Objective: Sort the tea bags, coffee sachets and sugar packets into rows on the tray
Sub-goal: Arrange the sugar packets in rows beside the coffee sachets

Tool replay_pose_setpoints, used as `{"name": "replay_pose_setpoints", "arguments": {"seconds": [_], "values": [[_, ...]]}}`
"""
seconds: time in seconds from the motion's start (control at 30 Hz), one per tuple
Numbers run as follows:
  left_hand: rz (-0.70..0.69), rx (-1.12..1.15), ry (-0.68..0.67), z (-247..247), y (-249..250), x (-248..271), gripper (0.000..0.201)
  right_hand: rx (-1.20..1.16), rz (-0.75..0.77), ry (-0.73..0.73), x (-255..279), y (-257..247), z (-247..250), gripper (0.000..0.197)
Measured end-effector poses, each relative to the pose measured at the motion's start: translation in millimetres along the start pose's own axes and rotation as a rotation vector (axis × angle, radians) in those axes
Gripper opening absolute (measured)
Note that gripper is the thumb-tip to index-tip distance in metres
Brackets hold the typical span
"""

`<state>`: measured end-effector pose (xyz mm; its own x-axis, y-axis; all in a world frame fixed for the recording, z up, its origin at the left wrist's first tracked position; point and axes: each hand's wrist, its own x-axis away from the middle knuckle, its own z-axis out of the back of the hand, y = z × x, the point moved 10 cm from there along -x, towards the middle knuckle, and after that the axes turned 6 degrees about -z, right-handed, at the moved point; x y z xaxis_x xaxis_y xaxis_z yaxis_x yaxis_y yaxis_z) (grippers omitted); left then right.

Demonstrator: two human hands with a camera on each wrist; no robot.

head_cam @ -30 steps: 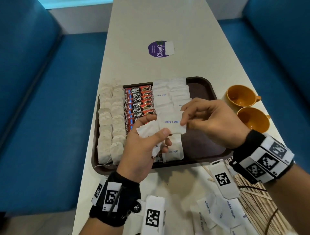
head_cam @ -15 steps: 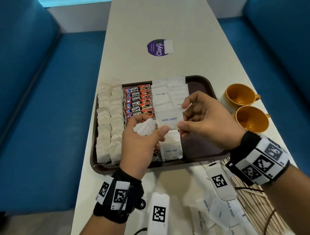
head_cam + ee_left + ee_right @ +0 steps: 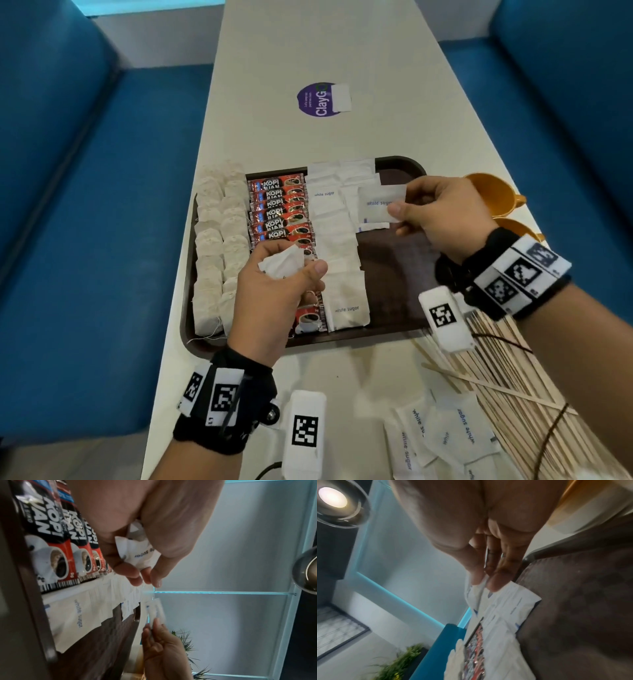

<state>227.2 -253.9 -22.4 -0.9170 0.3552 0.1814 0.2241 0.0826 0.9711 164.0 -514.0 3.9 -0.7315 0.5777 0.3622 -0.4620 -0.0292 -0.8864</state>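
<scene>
A dark brown tray (image 3: 394,263) holds tea bags (image 3: 219,246) in rows at the left, red coffee sachets (image 3: 279,212) in the middle and white sugar packets (image 3: 337,246) to their right. My right hand (image 3: 435,216) pinches one white sugar packet (image 3: 378,204) by its edge, held above the tray's far right sugar row; the right wrist view shows the packet (image 3: 475,597) between thumb and fingers. My left hand (image 3: 274,291) grips a bunch of sugar packets (image 3: 282,263) over the sachets, also seen as crumpled packets (image 3: 139,555) in the left wrist view.
Two orange cups (image 3: 493,195) stand right of the tray. Loose sugar packets (image 3: 442,435) lie on the table near its front edge, beside a pile of wooden stirrers (image 3: 507,370). A purple sticker (image 3: 318,99) marks the far table. Blue benches flank both sides.
My right hand has carried one sugar packet away from the left hand, up and to the right over the tray. The left hand has stayed low with its bunch.
</scene>
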Motion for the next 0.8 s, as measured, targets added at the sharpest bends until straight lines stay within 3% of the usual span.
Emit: {"name": "replay_pose_setpoints", "arguments": {"seconds": [0.17,0.3,0.67,0.8], "values": [[0.086,0.104,-0.028,-3.1,-9.2,2.3,0.037,0.215,-0.121,-0.025,-28.0,19.3,-5.7,0.014],[0.126,0.133,-0.042,-6.3,-12.8,5.2,0.036,0.243,-0.153,-0.05,-39.3,23.8,-15.8,0.021],[0.164,0.18,-0.058,-8.3,-13.6,5.5,0.037,0.543,-0.058,0.082,-48.7,23.6,-10.8,0.043],[0.168,0.261,-0.08,-12.6,-12.7,5.7,0.049,0.571,-0.059,0.06,-49.0,23.7,-13.5,0.046]]}}
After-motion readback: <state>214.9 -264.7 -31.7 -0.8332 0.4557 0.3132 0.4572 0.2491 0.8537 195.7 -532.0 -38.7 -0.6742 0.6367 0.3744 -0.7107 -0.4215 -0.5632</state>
